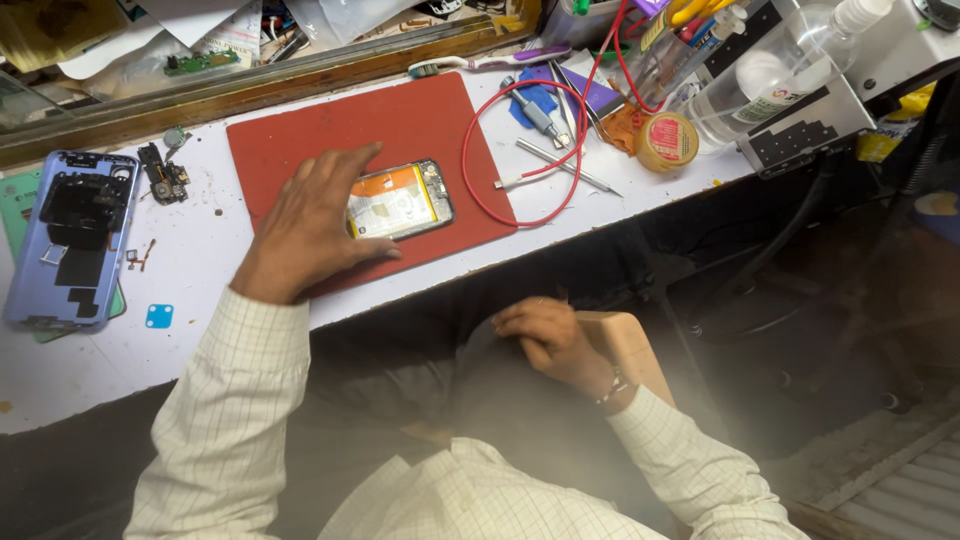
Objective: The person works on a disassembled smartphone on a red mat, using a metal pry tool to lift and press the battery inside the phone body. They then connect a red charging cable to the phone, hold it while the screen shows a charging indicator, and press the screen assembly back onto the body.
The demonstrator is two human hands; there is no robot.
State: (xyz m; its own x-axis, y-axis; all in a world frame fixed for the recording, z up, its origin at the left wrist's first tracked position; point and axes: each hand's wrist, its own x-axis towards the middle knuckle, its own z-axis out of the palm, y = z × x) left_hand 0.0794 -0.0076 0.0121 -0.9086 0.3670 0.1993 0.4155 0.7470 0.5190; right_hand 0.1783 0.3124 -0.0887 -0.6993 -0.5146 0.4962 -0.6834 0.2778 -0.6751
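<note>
An opened phone (408, 199) with its yellow-orange battery showing lies on a red mat (400, 120) on the white bench. My left hand (305, 225) rests flat over the phone's left end, thumb and fingers spread around it. Below the bench edge, my right hand (545, 335) lies on my lap with its fingers curled against dark trousers; I cannot see anything in it. A lilac phone back cover (70, 235) sits at the bench's far left.
A red cable (520, 150) loops off the mat's right side beside tweezers (565, 165), a screwdriver and a round tape roll (667, 141). A clear plastic bottle (770, 75) and tool clutter stand at the back right. A small circuit part (165, 175) lies near the cover.
</note>
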